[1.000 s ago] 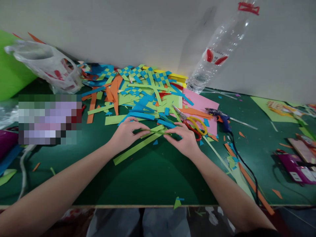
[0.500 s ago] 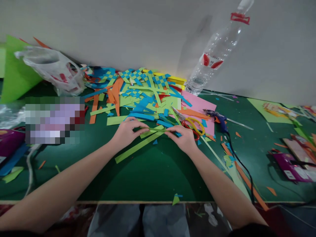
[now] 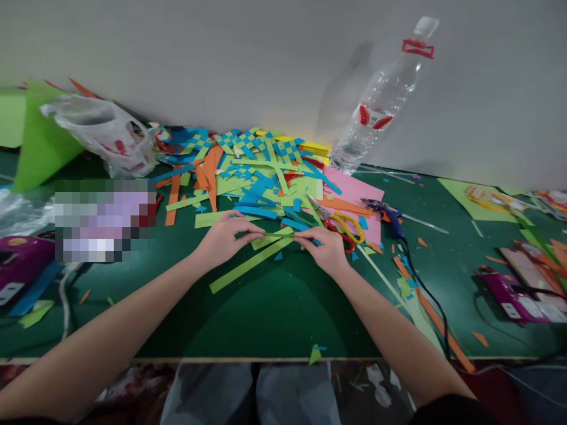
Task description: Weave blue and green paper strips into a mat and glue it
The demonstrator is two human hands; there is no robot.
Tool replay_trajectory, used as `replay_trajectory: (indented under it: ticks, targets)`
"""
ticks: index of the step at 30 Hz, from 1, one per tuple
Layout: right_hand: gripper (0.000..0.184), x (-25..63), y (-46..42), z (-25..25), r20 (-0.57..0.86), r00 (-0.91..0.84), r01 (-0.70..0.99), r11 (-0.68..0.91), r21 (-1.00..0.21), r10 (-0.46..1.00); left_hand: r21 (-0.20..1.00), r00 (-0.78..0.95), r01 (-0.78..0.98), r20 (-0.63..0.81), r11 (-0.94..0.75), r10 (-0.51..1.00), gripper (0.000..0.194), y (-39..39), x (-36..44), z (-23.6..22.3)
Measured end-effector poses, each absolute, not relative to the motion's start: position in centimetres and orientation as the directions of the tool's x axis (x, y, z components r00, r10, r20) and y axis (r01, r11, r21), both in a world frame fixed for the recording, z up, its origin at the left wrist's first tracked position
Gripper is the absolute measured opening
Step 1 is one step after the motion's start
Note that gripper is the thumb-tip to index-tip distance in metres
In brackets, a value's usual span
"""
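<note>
A narrow green paper strip point(image 3: 279, 235) is stretched between my two hands, seen nearly edge-on. My left hand point(image 3: 221, 239) pinches its left end between thumb and fingers. At the other end, my right hand point(image 3: 326, 249) pinches it the same way. Beneath and in front lies a longer light green strip point(image 3: 239, 270), slanting across the green table point(image 3: 274, 319). Blue paper strips point(image 3: 254, 211) lie just beyond my fingers. Scissors with red and yellow handles point(image 3: 348, 227) rest close behind my right hand, blades pointing away to the left.
Woven blue-and-green paper pieces point(image 3: 241, 141) are heaped along the wall. A clear plastic bottle point(image 3: 381, 103) leans there. A corded blue glue gun point(image 3: 392, 218) lies right, near pink paper point(image 3: 374, 227). At left are a plastic bag point(image 3: 106, 136) and a purple device point(image 3: 22, 265).
The held strip has turned and now shows a thinner edge. Both hands keep their pinch in nearly the same place. The camera view has shifted slightly.
</note>
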State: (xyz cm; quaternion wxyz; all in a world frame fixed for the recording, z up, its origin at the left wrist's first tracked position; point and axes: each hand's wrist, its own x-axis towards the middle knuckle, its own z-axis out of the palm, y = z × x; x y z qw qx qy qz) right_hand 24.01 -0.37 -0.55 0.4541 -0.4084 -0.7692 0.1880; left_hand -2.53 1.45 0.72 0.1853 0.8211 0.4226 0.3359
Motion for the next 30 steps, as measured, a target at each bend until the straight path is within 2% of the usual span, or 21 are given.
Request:
replay_trajectory:
  ticks: [3, 7, 10, 13, 18, 23, 26, 30]
  targets:
    - [0.008, 23.7, -0.2, -0.3, 0.578, -0.268, 0.439, 0.632, -0.639, 0.771, 0.587, 0.423, 0.579, 0.376, -0.565, 0.824, 0.033, 1.1, -3.0, 1.2]
    - [0.007, 22.9, 0.0, 0.5, 0.566, -0.269, 0.413, 0.625, -0.663, 0.779, 0.555, 0.390, 0.582, 0.451, -0.594, 0.803, 0.026, 0.6, -3.6, 2.1]
    - [0.011, 21.8, 0.2, 1.5, 0.509, -0.218, 0.367, 0.553, -0.748, 0.833, 0.557, 0.308, 0.592, 0.511, -0.582, 0.803, 0.024, 0.4, -4.2, 2.8]
    - [0.012, 20.6, 0.7, 2.7, 0.535, -0.192, 0.321, 0.567, -0.758, 0.823, 0.588, 0.202, 0.615, 0.527, -0.526, 0.826, 0.023, 0.3, -4.8, 3.1]
    - [0.013, 18.9, 1.8, 3.1, 0.563, -0.191, 0.360, 0.591, -0.722, 0.804, 0.650, 0.087, 0.646, 0.460, -0.402, 0.884, 0.021, 0.4, -5.6, 2.4]
    - [0.017, 17.9, 2.3, 1.0, 0.536, -0.178, 0.391, 0.559, -0.731, 0.825, 0.648, 0.044, 0.708, 0.357, -0.281, 0.933, 0.029, 0.7, -5.6, 1.8]
    - [0.019, 17.7, 2.2, 0.3, 0.518, -0.120, 0.365, 0.523, -0.770, 0.847, 0.646, 0.056, 0.707, 0.352, -0.286, 0.934, 0.040, 0.4, -5.0, 2.2]
    - [0.023, 18.0, 2.0, 0.3, 0.401, -0.017, 0.268, 0.391, -0.881, 0.916, 0.757, 0.013, 0.604, 0.302, -0.248, 0.953, 0.043, -0.4, -4.1, 2.7]
